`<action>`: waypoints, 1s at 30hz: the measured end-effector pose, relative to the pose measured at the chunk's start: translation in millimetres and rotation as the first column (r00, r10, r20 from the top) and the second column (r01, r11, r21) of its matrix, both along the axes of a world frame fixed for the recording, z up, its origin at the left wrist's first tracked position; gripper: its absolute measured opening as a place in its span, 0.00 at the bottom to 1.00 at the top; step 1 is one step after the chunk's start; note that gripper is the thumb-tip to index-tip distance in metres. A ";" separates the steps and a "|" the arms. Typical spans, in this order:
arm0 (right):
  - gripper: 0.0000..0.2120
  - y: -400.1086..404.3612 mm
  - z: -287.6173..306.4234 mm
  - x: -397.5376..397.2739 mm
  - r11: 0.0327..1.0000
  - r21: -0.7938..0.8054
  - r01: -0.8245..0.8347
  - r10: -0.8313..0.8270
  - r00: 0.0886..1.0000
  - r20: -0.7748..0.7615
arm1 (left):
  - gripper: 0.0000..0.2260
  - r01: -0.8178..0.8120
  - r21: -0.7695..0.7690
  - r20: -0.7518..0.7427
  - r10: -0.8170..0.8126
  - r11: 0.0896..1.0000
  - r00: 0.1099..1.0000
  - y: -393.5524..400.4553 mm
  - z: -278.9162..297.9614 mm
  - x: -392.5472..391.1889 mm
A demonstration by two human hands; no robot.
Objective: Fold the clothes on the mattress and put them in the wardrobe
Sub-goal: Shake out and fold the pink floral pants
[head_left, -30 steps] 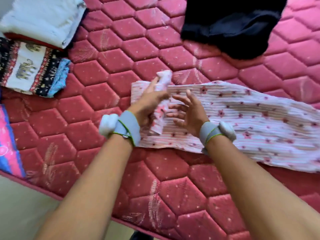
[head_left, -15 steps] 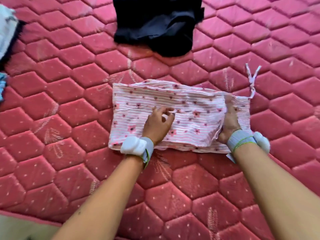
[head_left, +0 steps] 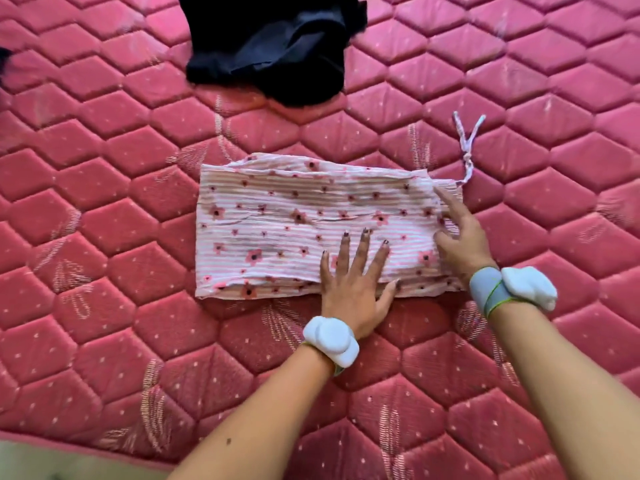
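Observation:
A pink striped garment with small flowers (head_left: 284, 223) lies folded into a flat rectangle on the red quilted mattress (head_left: 104, 220). Its drawstring (head_left: 465, 147) trails off the far right corner. My left hand (head_left: 356, 282) lies flat on the near edge of the garment, fingers spread and straight. My right hand (head_left: 460, 237) rests on the garment's right end with fingers spread and slightly bent. A crumpled black garment (head_left: 277, 46) lies farther away at the top of the view.
The mattress's near edge (head_left: 69, 445) runs along the bottom left, with pale floor below it. A dark scrap of cloth (head_left: 5, 60) shows at the far left edge. Both wrists wear bands with white pods.
The garment went from long and spread out to a folded rectangle. My left hand has opened flat and slid right along the near edge. My right hand has loosened on the right end.

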State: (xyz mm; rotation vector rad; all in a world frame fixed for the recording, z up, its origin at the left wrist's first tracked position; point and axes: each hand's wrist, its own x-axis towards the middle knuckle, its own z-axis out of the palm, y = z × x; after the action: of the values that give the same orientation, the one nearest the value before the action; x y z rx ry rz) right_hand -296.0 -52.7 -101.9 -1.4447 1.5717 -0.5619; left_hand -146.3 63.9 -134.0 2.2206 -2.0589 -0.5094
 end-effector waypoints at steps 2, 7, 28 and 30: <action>0.31 2.4 2.3 -3.0 0.985 -0.173 -0.022 0.005 0.995 -0.100 | 0.29 -0.004 0.009 0.007 0.004 1.000 1.000 -1.0 -0.8 -5.0; 0.24 23.0 1.1 -3.9 0.983 -0.128 0.132 -0.176 0.878 -0.446 | 0.35 0.035 0.147 -0.036 -0.030 0.989 0.999 -5.0 9.0 -11.9; 0.12 20.8 35.5 113.5 0.959 0.072 -0.275 0.284 0.926 -0.247 | 0.17 -0.325 0.598 -0.788 0.612 0.732 -0.072 -59.6 25.0 94.5; 0.11 27.7 26.2 109.3 0.990 -0.022 -0.136 0.122 0.943 -0.310 | 0.23 -0.341 0.546 -0.811 0.585 0.765 0.012 -57.9 17.0 96.0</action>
State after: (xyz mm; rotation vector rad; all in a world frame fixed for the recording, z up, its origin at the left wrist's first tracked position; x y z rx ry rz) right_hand -186.7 -25.0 -75.7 -1.7189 1.6952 -0.3037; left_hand -50.4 6.0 -117.0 1.5752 -0.4913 -1.5499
